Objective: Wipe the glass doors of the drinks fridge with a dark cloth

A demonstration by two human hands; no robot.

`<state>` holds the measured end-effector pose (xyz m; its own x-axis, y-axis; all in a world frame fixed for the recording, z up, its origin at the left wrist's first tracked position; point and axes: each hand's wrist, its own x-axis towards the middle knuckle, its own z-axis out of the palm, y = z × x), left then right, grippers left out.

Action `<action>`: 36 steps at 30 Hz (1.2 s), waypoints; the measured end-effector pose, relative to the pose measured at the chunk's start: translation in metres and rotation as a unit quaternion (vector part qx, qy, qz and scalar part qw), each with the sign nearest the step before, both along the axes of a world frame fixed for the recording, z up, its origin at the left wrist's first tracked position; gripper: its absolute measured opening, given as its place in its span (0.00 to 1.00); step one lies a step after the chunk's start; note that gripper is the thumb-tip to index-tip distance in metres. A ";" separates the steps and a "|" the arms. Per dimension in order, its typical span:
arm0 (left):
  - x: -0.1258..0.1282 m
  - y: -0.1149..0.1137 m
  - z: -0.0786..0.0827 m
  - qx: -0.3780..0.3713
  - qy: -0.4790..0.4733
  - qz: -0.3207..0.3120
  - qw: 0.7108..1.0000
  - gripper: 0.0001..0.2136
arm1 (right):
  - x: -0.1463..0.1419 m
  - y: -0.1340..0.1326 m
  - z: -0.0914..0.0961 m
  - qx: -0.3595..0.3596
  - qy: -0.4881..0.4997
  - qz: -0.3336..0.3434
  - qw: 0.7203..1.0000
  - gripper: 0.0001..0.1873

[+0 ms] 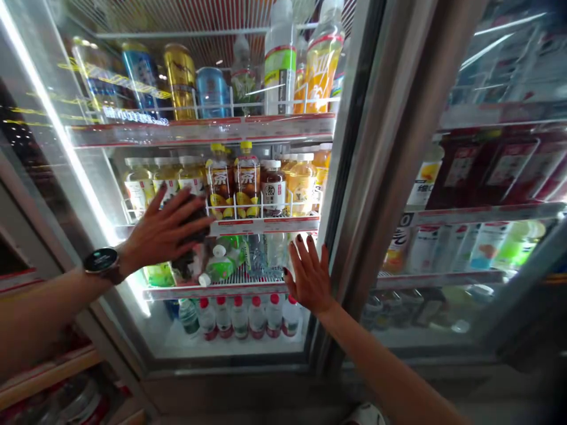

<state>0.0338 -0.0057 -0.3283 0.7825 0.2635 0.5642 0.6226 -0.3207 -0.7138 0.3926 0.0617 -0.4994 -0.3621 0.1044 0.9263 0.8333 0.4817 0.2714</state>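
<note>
My left hand [166, 231] lies spread against the glass door [95, 177] of a drinks cooler, with a round smartwatch [101, 264] on its wrist. My right hand [309, 278] rests flat on the same glass, close to the metal door frame [370, 177]. Neither hand holds anything. Behind the glass, bottled teas [220, 181] stand on a shelf at the height of my left fingers. Green-capped bottles lying on their sides [219, 265] sit on the shelf below, between my hands. A dark shape behind my left hand is hard to make out.
A second glass door [478, 177] to the right shows more bottled drinks. Cans and tall bottles fill the top shelf [201, 130], and red-capped water bottles [239, 319] stand at the bottom. A store shelf with packaged goods [53, 378] sits low on the left.
</note>
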 end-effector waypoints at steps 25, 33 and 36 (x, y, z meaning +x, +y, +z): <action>-0.078 -0.026 -0.174 0.031 -0.184 0.025 0.982 0.36 | 0.000 0.003 -0.004 0.026 0.001 -0.015 1.000 0.41; -0.109 -0.026 -0.103 0.028 -0.148 0.059 0.987 0.34 | 0.003 0.004 -0.006 0.034 0.001 -0.016 0.999 0.40; -0.091 -0.016 -0.064 0.097 -0.286 0.060 0.951 0.36 | 0.001 0.005 -0.007 0.043 0.010 -0.027 0.999 0.41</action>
